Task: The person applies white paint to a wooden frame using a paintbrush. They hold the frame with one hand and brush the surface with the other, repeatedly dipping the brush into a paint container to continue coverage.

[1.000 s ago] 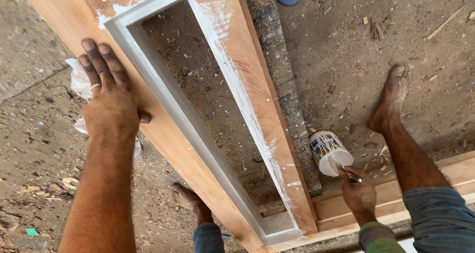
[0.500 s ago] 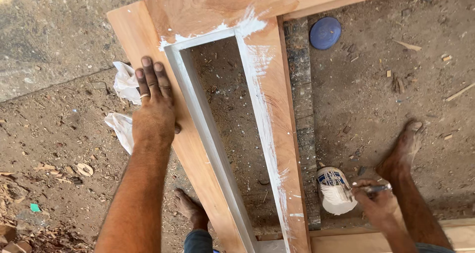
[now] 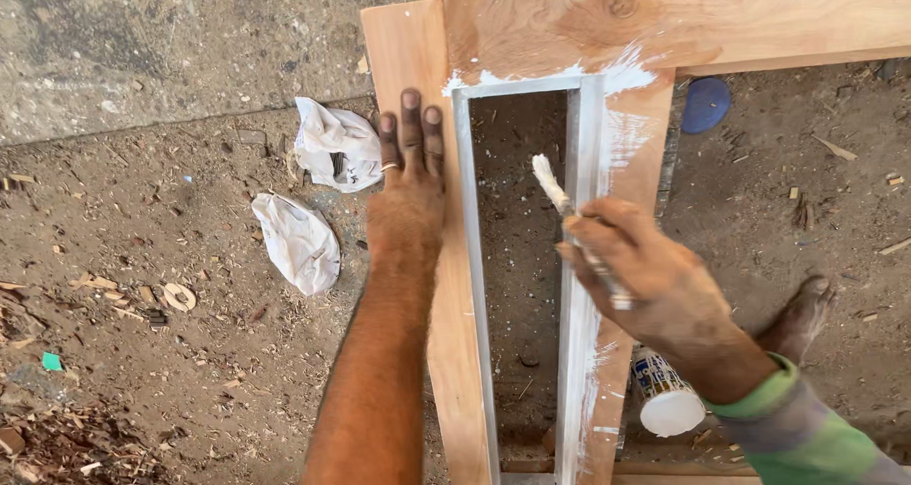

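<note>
Left hand (image 3: 406, 186) lies flat, fingers stretched out and released, palm down on the left rail of the pale wooden door frame (image 3: 418, 58) lying on the dirt floor. Right hand (image 3: 650, 281) is clenched around a thin white-bristled paintbrush (image 3: 560, 193), tip over the frame's narrow white-painted opening, just beside the right inner edge. Small white paint tin (image 3: 664, 400) stands near the right wrist; two crumpled white rags (image 3: 318, 186) lie left of the frame.

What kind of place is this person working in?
Probably a rough carpentry yard or building site. A bare wooden frame lies flat on a dirt floor strewn with wood shavings, and the right hand holds a paintbrush coating its inner edges white.
</note>
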